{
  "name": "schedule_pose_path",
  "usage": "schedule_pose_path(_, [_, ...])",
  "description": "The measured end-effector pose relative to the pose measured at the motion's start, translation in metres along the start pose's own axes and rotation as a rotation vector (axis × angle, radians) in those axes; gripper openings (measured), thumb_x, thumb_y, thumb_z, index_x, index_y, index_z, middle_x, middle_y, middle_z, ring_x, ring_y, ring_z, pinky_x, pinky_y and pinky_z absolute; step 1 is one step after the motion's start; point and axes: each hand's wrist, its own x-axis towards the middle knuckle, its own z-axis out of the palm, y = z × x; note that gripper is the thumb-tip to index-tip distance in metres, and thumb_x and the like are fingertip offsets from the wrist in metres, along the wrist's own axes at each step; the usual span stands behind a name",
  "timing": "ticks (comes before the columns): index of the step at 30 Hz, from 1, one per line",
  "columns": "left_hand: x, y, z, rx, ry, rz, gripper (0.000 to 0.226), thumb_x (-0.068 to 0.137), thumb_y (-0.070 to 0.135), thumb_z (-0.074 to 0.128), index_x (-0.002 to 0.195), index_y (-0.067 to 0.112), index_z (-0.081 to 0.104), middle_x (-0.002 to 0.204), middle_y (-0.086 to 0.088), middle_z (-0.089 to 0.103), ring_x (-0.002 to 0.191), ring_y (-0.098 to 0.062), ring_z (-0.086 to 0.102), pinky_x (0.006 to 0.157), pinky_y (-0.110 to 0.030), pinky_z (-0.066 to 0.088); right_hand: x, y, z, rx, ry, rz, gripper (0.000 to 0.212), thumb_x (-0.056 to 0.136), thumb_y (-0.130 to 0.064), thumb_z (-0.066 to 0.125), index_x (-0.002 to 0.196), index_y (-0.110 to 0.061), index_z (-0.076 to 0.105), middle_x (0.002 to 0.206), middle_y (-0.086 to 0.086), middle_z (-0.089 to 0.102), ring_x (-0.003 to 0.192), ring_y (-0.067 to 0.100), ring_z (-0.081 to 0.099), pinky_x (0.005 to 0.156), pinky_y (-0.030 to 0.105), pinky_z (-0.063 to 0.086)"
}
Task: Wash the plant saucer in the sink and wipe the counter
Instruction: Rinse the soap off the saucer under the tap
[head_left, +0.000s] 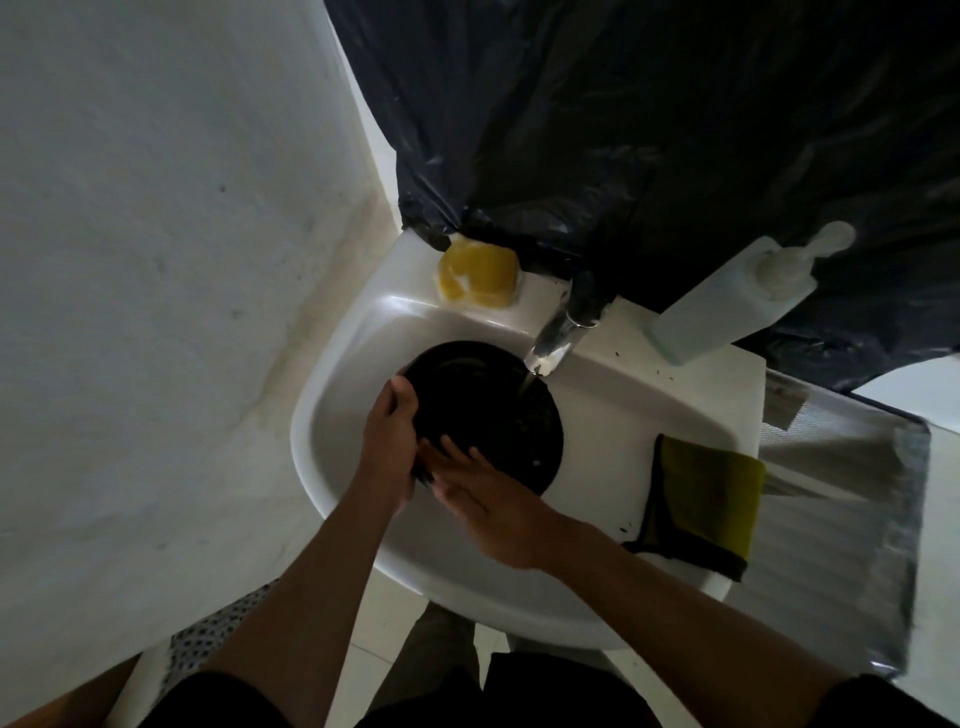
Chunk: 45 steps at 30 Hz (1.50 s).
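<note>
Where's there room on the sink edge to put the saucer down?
The bare ledge between the bottle and the cloth is widest. A smaller patch lies between faucet and bottle. The sponge fills the back left corner; the saucer crowds the basin.

Dim room, low light overall. A black plastic sheet (649, 130) hangs crinkled across the back, glossy in spots. Left of the sheet is a rough white plaster wall (156, 260), scuffed, with a yellowish stain running down it. A narrow pale strip (382, 156) sits between wall and sheet. Below-right of the sheet, a grey ribbed foil-like cover (841, 545) is draped over a surface, its edges wrinkled. Far below the sheet are pale floor tiles (371, 660), and a white perforated panel (213, 639) lies further left.
</note>
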Motion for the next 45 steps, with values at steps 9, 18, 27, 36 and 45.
schedule_pose_path(9, [0.003, -0.007, -0.018, 0.172, 0.051, 0.164, 0.039, 0.101, 0.061, 0.047, 0.135, 0.047, 0.06, 0.14, 0.008, 0.063, 0.13, -0.018, 0.058, 0.109, -0.051, 0.05, -0.043, 0.054, -0.035, -0.557, -0.049, 0.149, 0.091, 0.091, -0.056, -0.021, 0.159, -0.014, 0.021, 0.167, 0.001, 0.02, 0.155, 0.011, 0.009, 0.126, 0.036, -0.005])
schedule_pose_path(18, [-0.007, -0.006, -0.011, 0.164, 0.07, 0.217, 0.037, 0.104, 0.054, 0.046, 0.136, 0.043, 0.06, 0.135, 0.01, 0.065, 0.127, -0.014, 0.06, 0.112, -0.045, 0.049, 0.027, 0.047, -0.041, -0.672, 0.172, 0.257, 0.081, 0.09, -0.044, -0.005, 0.16, -0.005, 0.007, 0.167, 0.017, 0.009, 0.155, 0.033, 0.004, 0.125, 0.052, 0.003])
schedule_pose_path(27, [-0.009, -0.003, -0.001, 0.026, -0.017, 0.143, 0.035, 0.108, 0.047, 0.042, 0.131, 0.032, 0.064, 0.129, 0.007, 0.07, 0.125, -0.013, 0.064, 0.112, -0.045, 0.048, 0.06, -0.002, -0.013, -0.227, 0.219, 0.17, 0.06, 0.108, -0.038, 0.02, 0.161, -0.029, -0.007, 0.169, -0.004, -0.011, 0.154, 0.026, -0.015, 0.122, 0.058, -0.007])
schedule_pose_path(36, [-0.006, -0.002, -0.007, 0.09, 0.077, 0.212, 0.036, 0.102, 0.06, 0.042, 0.13, 0.045, 0.061, 0.131, 0.012, 0.066, 0.125, -0.011, 0.06, 0.109, -0.046, 0.051, -0.013, 0.026, -0.019, -0.113, -0.066, 0.021, 0.048, 0.11, -0.042, 0.015, 0.154, -0.055, -0.001, 0.167, -0.019, -0.012, 0.151, 0.003, -0.019, 0.122, 0.032, -0.012])
schedule_pose_path(45, [-0.018, -0.011, -0.006, 0.018, -0.035, 0.136, 0.048, 0.103, 0.057, 0.043, 0.136, 0.029, 0.063, 0.132, 0.003, 0.07, 0.125, -0.02, 0.065, 0.105, -0.044, 0.053, 0.008, 0.046, -0.037, -0.456, 0.166, 0.367, 0.082, 0.091, -0.062, -0.005, 0.161, -0.02, -0.006, 0.169, 0.007, -0.006, 0.155, 0.022, -0.013, 0.122, 0.051, -0.014])
